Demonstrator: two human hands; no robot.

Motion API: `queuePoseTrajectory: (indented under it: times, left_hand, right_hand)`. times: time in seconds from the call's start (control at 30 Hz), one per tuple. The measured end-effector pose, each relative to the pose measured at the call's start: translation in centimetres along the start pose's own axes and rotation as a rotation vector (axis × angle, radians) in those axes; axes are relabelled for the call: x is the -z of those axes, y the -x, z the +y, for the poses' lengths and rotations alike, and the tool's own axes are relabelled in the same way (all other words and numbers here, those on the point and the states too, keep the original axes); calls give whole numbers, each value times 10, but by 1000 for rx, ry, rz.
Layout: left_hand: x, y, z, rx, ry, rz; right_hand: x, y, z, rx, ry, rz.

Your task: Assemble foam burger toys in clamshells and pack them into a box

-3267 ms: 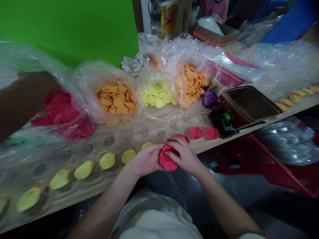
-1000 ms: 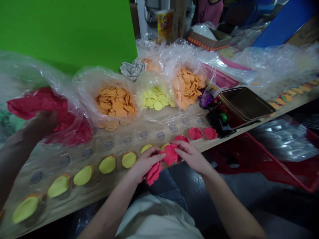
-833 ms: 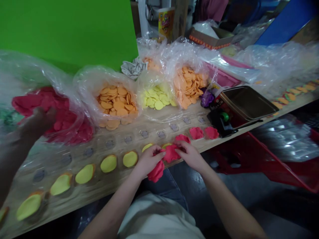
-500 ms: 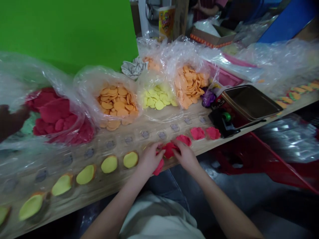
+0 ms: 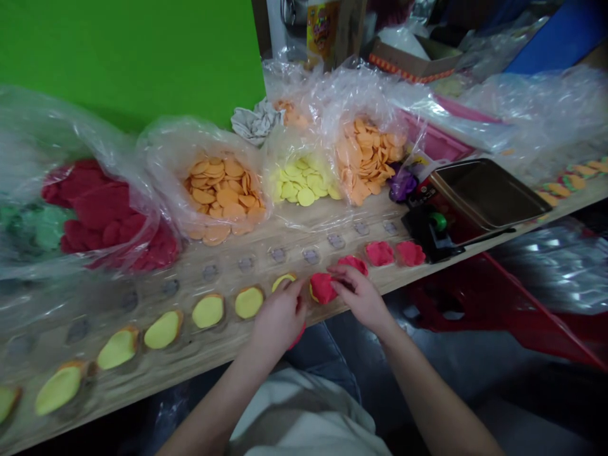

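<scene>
My right hand pinches the edge of a red wavy piece that lies on a yellow disc in the row along the wooden board. My left hand is curled beside it, fingertips by another yellow disc. A sliver of more red pieces shows under its palm. To the right, three stacks topped with red pieces sit in the same row. To the left lie several bare yellow discs.
Behind the board stand open plastic bags: red pieces, orange discs, yellow discs, more orange discs. A scale with a metal tray stands at the right. A red stool is below the table edge.
A red piece went from between my hands down onto a yellow disc in the row. Another person's hand, which was in the red bag at the left, has left the view.
</scene>
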State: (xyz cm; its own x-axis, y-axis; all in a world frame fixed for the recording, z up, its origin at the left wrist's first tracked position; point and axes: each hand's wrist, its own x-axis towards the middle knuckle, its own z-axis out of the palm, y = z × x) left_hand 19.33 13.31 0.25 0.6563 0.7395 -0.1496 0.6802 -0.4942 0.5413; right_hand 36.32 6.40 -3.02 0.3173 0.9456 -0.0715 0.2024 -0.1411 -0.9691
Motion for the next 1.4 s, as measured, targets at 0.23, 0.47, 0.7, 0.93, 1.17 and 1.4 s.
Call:
queuePoseTrajectory:
  times: [0.23, 0.47, 0.7, 0.93, 1.17, 1.4]
  left_hand:
    - [4, 9, -4, -54, 55, 8]
    - [-9, 15, 8, -131, 9, -62]
    - [-14, 20, 11, -154, -143, -76]
    - [-18, 17, 18, -156, -237, -85]
    - [-20, 8, 16, -177, -154, -127]
    - [3, 5, 8, 14, 450, 49]
  right_hand:
    - [-2, 5, 10, 137, 658, 63]
    - [5, 19, 2, 363, 881, 120]
    - [14, 42, 12, 286, 1162, 94]
    - [2, 38, 12, 272, 1242, 37]
    - [10, 37, 11, 309, 1232, 42]
    - [1, 34, 11, 292, 1130, 45]
